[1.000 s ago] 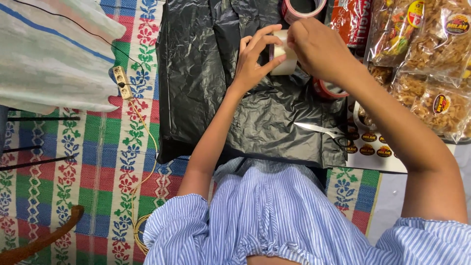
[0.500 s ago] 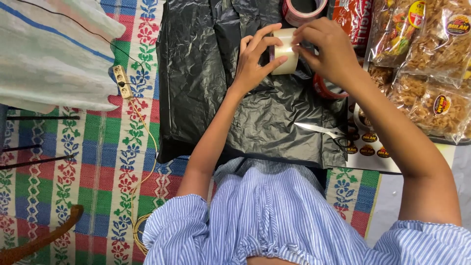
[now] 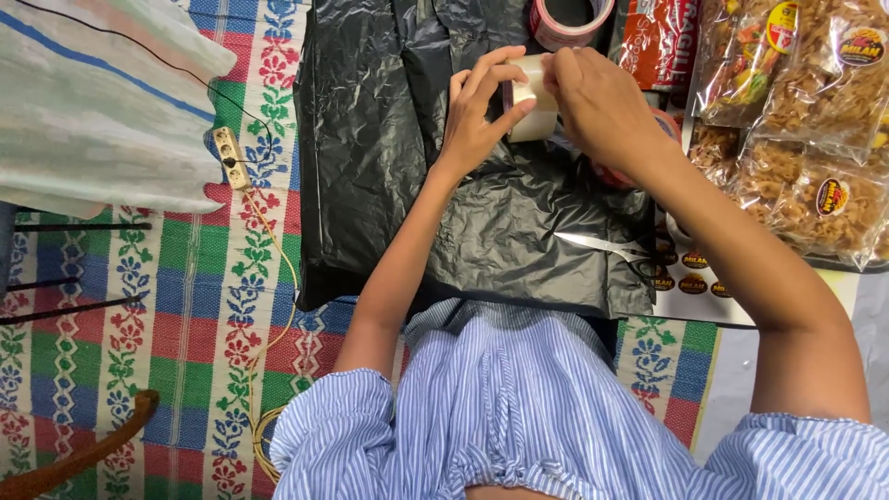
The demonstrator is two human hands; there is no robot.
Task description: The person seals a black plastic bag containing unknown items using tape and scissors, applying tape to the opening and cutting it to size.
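Note:
A roll of clear packing tape [image 3: 533,102] is held up over a black plastic parcel [image 3: 417,176] that lies on a woven mat. My left hand [image 3: 477,120] grips the roll from the left, fingers over its top and thumb under it. My right hand [image 3: 602,111] covers the roll's right side, fingertips on its upper edge. A pair of scissors [image 3: 611,248] lies on the parcel's near right part.
A red-and-white tape roll [image 3: 567,20] sits beyond the parcel. Several clear snack bags [image 3: 796,120] are stacked at the right, with a sheet of round stickers [image 3: 690,278] below them. A power strip [image 3: 229,157] and cord lie on the mat [image 3: 167,306] at left, beside striped cloth [image 3: 93,102].
Both hands with the tape roll have shifted slightly lower and toward me; the right fingers now press on the roll's upper edge.

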